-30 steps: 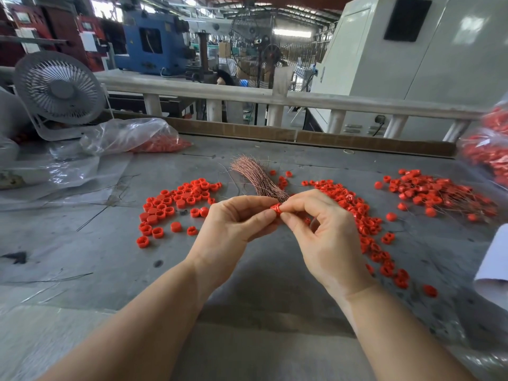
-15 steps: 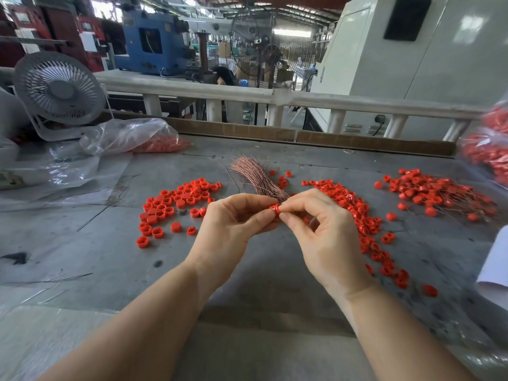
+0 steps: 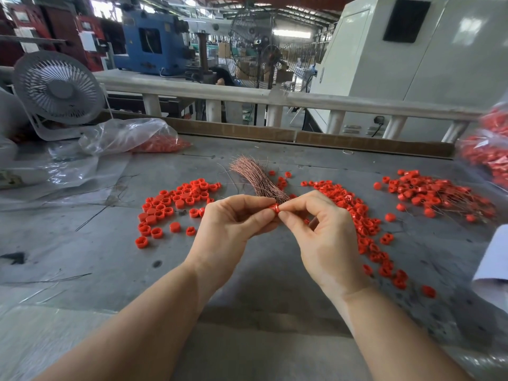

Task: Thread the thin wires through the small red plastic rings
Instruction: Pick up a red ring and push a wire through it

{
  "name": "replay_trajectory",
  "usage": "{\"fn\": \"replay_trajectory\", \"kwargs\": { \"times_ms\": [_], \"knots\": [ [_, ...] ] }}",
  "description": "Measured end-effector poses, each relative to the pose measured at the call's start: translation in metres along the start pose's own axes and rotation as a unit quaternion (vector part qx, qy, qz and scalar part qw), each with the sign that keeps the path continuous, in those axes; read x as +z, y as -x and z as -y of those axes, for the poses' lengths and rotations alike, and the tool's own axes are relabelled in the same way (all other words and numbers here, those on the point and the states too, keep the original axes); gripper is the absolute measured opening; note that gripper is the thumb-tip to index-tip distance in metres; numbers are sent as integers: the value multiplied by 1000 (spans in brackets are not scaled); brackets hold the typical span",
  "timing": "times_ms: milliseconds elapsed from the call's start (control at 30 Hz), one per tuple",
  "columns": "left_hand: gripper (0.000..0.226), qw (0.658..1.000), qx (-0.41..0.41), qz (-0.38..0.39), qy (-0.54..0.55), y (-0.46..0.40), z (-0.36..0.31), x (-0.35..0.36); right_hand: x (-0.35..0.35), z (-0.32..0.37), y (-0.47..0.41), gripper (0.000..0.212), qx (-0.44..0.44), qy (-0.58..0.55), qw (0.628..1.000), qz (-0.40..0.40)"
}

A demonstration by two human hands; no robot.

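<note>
1. Your grey workbench (image 3: 82,243) carries loose red rings (image 3: 170,207) left and right.
2. Your left hand (image 3: 231,229) and right hand (image 3: 324,237) both pinch one red ring (image 3: 274,208) mid-bench, just near of the wire bundle (image 3: 258,180).

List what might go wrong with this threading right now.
1. The red ring is only pinched between fingertips of the left hand and right hand; it may slip from that grip into the loose rings below.
2. The wire bundle fans out, so stray strands might snag.
</note>
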State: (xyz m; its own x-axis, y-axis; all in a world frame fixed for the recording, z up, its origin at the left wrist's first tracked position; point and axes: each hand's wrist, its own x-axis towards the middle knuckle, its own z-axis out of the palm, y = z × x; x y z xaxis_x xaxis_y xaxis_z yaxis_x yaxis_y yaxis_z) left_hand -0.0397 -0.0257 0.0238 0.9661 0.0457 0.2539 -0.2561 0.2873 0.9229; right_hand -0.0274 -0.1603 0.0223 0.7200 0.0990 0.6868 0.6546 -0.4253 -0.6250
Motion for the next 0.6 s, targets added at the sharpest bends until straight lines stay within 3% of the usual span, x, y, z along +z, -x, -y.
{"fn": "replay_trajectory", "kwargs": {
  "times_ms": [300, 600],
  "knots": [
    [22, 1000, 4, -5, -21, 1, 1, 0, 2, 1, 1, 7, -24, 29, 999, -10],
    [22, 998, -42, -1, 50, -1, 1, 0, 2, 0, 0, 8, -28, 29, 999, -20]
  ]
}}
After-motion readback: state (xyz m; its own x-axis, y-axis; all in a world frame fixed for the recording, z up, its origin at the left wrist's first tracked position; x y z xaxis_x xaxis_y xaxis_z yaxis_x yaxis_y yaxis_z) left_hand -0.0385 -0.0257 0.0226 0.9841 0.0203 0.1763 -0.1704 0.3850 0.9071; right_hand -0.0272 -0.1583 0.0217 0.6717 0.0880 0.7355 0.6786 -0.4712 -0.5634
